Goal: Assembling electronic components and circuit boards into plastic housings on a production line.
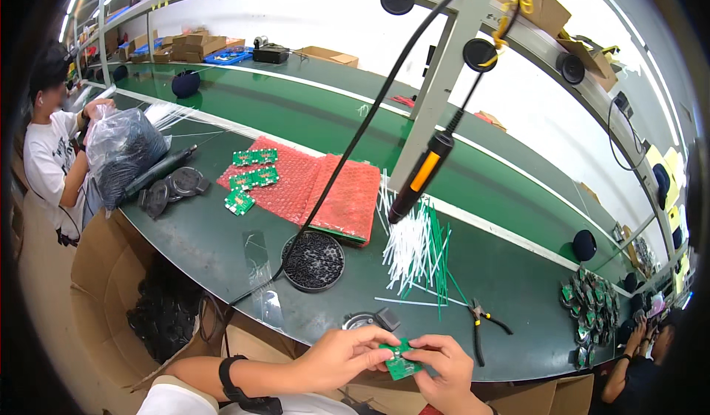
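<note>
A small green circuit board (401,366) is pinched between my two hands at the near edge of the table. My left hand (347,356) grips its left side with thumb and forefinger. On the other side, the fingers of my right hand (446,367) close on its upper right part. Just beyond my left hand lies a round black plastic housing (362,320). Black-and-yellow pliers (481,326) rest open to the right of my hands. A round dish of small black screws (313,261) stands farther left.
An orange-and-black electric screwdriver (423,174) hangs on a cable over the table. White and green strips (414,248) lie beneath it. Green boards (254,177) rest on red bubble wrap (285,182). Finished-looking assemblies (588,308) are heaped at right; a co-worker (55,134) handles a bag (122,152) at left.
</note>
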A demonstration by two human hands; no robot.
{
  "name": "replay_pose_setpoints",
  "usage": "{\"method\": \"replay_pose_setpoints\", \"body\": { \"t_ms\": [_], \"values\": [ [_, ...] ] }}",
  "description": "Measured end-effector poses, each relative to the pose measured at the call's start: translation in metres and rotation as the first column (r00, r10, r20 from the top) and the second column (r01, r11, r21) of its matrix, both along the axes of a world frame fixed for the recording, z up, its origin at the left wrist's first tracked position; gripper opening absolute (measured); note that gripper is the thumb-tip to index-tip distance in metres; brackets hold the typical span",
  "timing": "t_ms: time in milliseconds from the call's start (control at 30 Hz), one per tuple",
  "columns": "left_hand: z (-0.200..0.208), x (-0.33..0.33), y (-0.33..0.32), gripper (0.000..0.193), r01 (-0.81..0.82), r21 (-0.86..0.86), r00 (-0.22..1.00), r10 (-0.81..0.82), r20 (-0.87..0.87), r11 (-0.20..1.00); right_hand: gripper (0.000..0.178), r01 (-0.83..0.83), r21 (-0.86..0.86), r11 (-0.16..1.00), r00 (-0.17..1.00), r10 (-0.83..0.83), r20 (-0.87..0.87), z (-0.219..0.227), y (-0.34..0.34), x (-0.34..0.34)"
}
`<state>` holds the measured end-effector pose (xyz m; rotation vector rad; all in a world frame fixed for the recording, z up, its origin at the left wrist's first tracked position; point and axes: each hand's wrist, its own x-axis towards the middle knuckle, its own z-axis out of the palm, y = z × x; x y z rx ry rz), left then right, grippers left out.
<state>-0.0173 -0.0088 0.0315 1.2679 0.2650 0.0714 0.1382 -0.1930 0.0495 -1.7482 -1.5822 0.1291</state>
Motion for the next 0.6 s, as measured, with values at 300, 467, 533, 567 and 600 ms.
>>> {"method": "replay_pose_setpoints", "body": {
  "t_ms": [300,467,533,567,600],
  "values": [
    [-0.017,-0.010,0.016,0.026,-0.111,0.182,0.994,0.112,0.006,0.977,0.051,0.127,-0.001,0.992,0.448,-0.058,-0.892,-0.048,0.021,-0.023],
    [-0.010,-0.013,0.020,0.030,-0.007,0.499,1.000,0.015,-0.012,0.866,0.049,0.069,-0.065,0.995,0.389,-0.087,-0.917,-0.052,0.027,-0.027],
    [-0.010,-0.016,0.015,0.027,-0.084,0.336,0.994,0.102,-0.036,0.938,0.049,0.130,-0.050,0.990,0.337,-0.091,-0.937,-0.052,0.024,-0.029],
    [-0.010,-0.019,0.014,0.027,-0.113,0.314,0.992,0.126,-0.020,0.943,0.049,0.141,-0.050,0.989,0.336,-0.096,-0.937,-0.052,0.022,-0.030],
    [-0.010,-0.022,0.014,0.026,-0.035,0.369,0.997,0.056,-0.045,0.929,0.046,0.075,-0.106,0.992,0.414,-0.128,-0.901,-0.052,0.018,-0.031]
  ]
}}
